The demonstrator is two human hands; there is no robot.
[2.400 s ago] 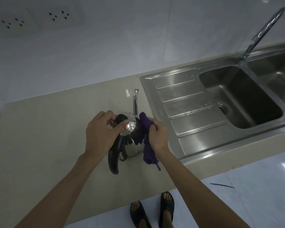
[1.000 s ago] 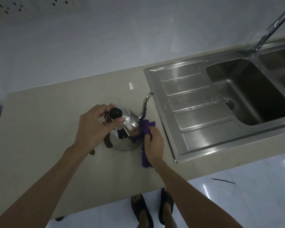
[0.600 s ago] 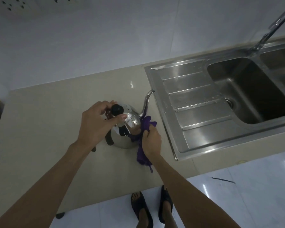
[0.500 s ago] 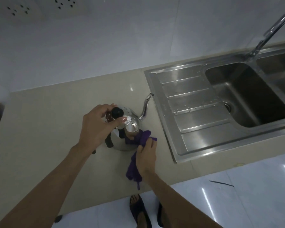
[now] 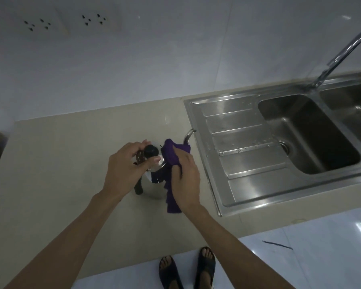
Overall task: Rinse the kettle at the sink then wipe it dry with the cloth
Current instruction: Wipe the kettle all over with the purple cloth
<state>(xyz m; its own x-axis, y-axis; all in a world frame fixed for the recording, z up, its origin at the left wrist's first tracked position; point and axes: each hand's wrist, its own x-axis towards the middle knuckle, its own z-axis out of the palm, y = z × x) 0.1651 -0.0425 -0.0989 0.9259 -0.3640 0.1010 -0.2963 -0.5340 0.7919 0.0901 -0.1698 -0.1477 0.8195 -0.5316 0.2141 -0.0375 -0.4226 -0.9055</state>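
The fingers (image 5: 141, 147) of the left hand (image 5: 124, 163) are closed around the black lid knob (image 5: 151, 151) of the kettle (image 5: 154, 185), thumb on the near side and the other fingertips curled over the far side, pinning the lid down. The fingers of the right hand (image 5: 186, 174) are clamped on a purple cloth (image 5: 171, 163), bunched against the upper right of the kettle's steel body, close to where the curved spout (image 5: 188, 135) rises; a loose end of the cloth hangs down past the wrist toward the lower part of the frame. The kettle stands upright on the beige counter (image 5: 61, 174), just left of centre in the frame, its black handle (image 5: 138, 187) pointing down and left beneath the left hand, its spout tip reaching toward the edge of the sink. The stainless sink (image 5: 248, 142) fills the right side of the frame, with a ribbed draining board flecked with water drops nearest the kettle, then a deep basin with its drain, and a second basin cut off at the right edge. A tall curved tap (image 5: 340, 57) rises at the upper right. Two wall sockets (image 5: 67, 21) sit in the upper left on the pale wall. At the bottom of the frame the person's feet in dark sandals (image 5: 186, 270) stand on a glossy white floor.
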